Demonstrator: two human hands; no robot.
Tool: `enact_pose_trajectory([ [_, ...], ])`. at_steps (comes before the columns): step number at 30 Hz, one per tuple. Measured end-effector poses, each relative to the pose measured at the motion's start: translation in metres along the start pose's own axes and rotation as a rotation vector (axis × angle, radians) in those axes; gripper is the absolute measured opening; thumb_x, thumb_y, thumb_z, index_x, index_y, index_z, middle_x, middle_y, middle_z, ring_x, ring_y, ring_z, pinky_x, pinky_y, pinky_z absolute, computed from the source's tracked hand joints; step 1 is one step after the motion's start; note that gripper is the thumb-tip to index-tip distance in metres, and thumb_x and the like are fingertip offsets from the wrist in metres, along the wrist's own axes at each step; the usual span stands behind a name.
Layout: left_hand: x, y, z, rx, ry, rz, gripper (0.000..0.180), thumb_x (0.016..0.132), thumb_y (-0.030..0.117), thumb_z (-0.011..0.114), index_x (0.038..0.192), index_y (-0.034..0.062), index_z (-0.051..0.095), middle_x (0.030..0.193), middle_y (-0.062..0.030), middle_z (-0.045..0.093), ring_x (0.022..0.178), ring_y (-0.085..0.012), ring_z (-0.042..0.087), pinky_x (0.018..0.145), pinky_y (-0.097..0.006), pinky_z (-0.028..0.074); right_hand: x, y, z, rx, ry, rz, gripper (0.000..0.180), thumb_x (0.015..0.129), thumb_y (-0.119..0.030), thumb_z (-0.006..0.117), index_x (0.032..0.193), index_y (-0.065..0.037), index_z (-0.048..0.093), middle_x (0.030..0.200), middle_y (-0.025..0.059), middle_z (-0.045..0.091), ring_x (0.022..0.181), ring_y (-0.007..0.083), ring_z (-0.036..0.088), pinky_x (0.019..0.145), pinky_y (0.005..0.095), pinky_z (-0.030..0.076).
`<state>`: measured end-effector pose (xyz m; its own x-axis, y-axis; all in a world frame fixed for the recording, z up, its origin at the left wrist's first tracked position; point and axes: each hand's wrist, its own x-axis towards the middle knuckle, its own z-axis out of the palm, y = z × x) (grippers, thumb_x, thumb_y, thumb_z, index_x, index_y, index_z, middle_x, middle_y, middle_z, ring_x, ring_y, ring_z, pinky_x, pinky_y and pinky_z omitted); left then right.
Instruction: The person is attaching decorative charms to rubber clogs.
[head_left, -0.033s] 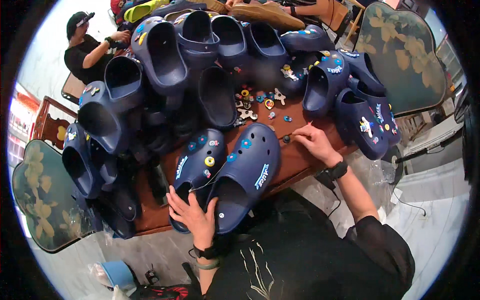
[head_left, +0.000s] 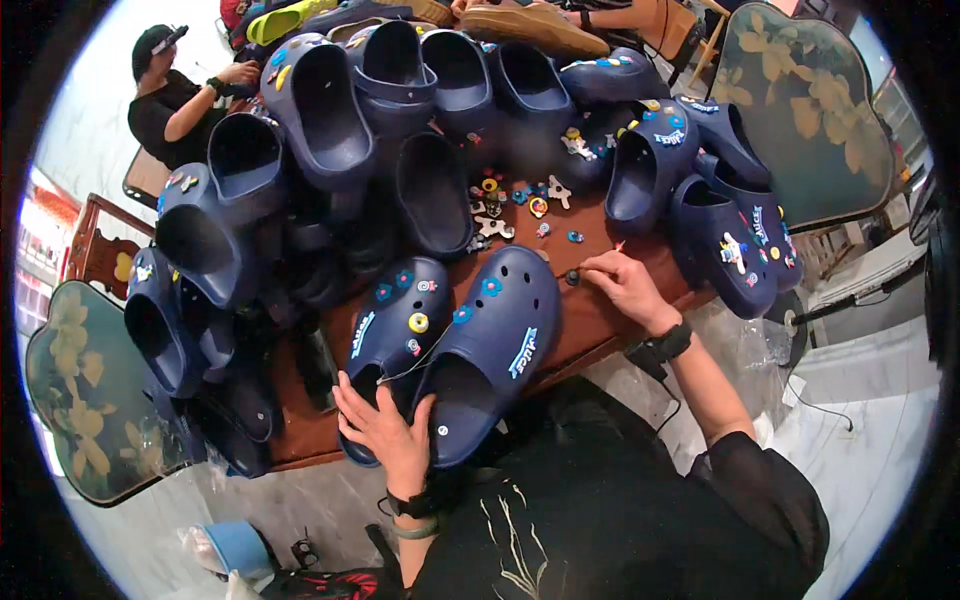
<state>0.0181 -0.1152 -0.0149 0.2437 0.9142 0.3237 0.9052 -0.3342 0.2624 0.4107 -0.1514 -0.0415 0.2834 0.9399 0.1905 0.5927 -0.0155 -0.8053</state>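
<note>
Two navy clogs lie side by side at the table's front edge. The left clog (head_left: pixel 385 310) and the right clog (head_left: pixel 500 330) both carry charms: blue flowers, white lettering, and on the left one a yellow ring. My left hand (head_left: pixel 390 430) grips their heel ends, fingers spread over the left clog and thumb against the right one. A thin wire-like strand (head_left: pixel 420 360) runs between the clogs near those fingers. To the right of the clogs, my right hand (head_left: pixel 628 290) pinches a small dark charm (head_left: pixel 572 277) just above the brown tabletop. A small red tip (head_left: pixel 619 246) shows beside its fingers.
Loose charms (head_left: pixel 510 205) lie mid-table. Piled navy clogs (head_left: pixel 330 110) rise at the back and left; more clogs (head_left: pixel 725 240) stand right. Green-backed chairs (head_left: pixel 800 120) flank the table. Another person (head_left: pixel 175 110) works at far left. A blue bucket (head_left: pixel 238 548) stands below.
</note>
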Motion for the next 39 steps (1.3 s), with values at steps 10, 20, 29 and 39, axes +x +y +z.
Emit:
enact_pose_trajectory([
  [10,0.0,0.0,0.002,-0.001,0.0,-0.001,0.056,0.077,0.038,0.08,0.114,0.0042,0.055,0.156,-0.0258,0.021,0.144,-0.0464,0.018,0.108,-0.064,0.02,0.002,-0.001,0.022,-0.235,0.087,-0.132,0.018,0.084,-0.01,0.073,0.097,-0.002,0.064,0.094,0.0116,0.063,0.087,0.0294,0.063,0.075,0.0385,0.052],
  [20,-0.003,-0.001,0.001,0.013,-0.007,0.01,0.063,0.077,0.037,0.081,0.121,0.002,0.051,0.158,-0.0275,0.019,0.144,-0.0472,0.02,0.108,-0.063,0.021,0.015,-0.068,0.039,0.023,0.185,-0.347,0.017,0.079,-0.002,0.075,0.095,-0.004,0.07,0.096,0.0087,0.069,0.09,0.026,0.065,0.08,0.0349,0.054],
  [29,0.0,0.002,-0.002,-0.003,-0.012,0.001,0.058,0.077,0.036,0.08,0.113,-0.0024,0.054,0.158,-0.0273,0.018,0.144,-0.0473,0.019,0.108,-0.063,0.02,0.015,-0.083,0.05,-0.395,0.266,-0.654,0.022,0.073,0.002,0.069,0.094,-0.005,0.069,0.097,0.007,0.071,0.092,0.0251,0.064,0.082,0.0366,0.053],
  [39,0.001,0.001,-0.005,-0.039,-0.051,-0.021,0.058,0.078,0.039,0.079,0.115,0.0021,0.055,0.158,-0.0278,0.018,0.145,-0.0472,0.015,0.108,-0.065,0.018,0.0,-0.09,0.046,-0.595,-0.012,-0.686,0.031,0.077,-0.004,0.057,0.106,0.008,0.059,0.09,0.0143,0.064,0.081,0.0252,0.058,0.077,0.0364,0.049],
])
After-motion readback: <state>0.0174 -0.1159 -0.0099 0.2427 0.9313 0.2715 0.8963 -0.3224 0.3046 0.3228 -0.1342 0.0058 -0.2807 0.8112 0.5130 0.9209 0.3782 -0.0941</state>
